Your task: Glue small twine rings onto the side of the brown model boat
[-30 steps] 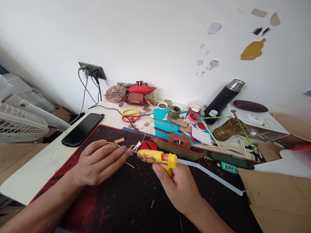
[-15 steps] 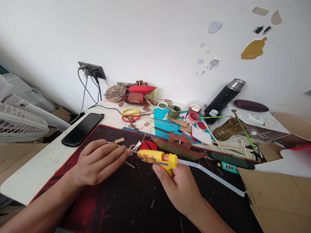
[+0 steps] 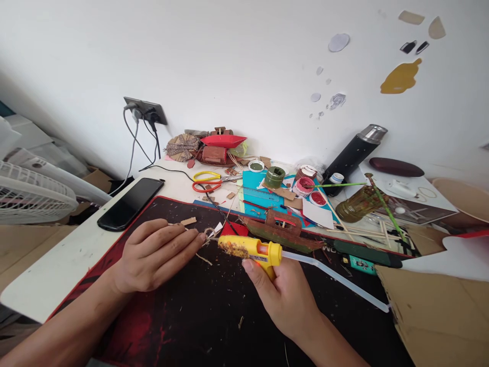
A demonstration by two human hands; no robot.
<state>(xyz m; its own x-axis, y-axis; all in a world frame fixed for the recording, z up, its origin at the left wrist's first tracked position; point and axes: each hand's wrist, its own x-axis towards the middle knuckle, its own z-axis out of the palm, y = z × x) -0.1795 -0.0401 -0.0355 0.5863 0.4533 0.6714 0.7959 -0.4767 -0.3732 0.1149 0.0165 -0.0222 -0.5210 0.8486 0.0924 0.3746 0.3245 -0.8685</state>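
My right hand (image 3: 288, 295) is wrapped round a yellow hot glue gun (image 3: 248, 248), its brown-stained nose pointing left. A long, bent translucent glue stick (image 3: 336, 279) sticks out of the gun's back end. My left hand (image 3: 158, 255) is closed, back of the hand up, fingers pressed together. At its fingertips shows a small loop of brown twine (image 3: 208, 232), close to the gun's nozzle. A loose strand end (image 3: 204, 259) comes out below the fingers. What else lies under the left hand is hidden.
Behind the gun lies a brown-green model boat (image 3: 275, 229). Scissors (image 3: 214, 181), open paint jars (image 3: 274, 177) and a black flask (image 3: 353, 158) stand farther back. A phone (image 3: 130, 204) lies left; cardboard (image 3: 435, 316) is at right. A cable (image 3: 183, 173) crosses the table.
Almost nothing differs. The glue gun and right hand sit very slightly farther right in view, along with a slight shift of the whole scene. The left hand keeps its pose.
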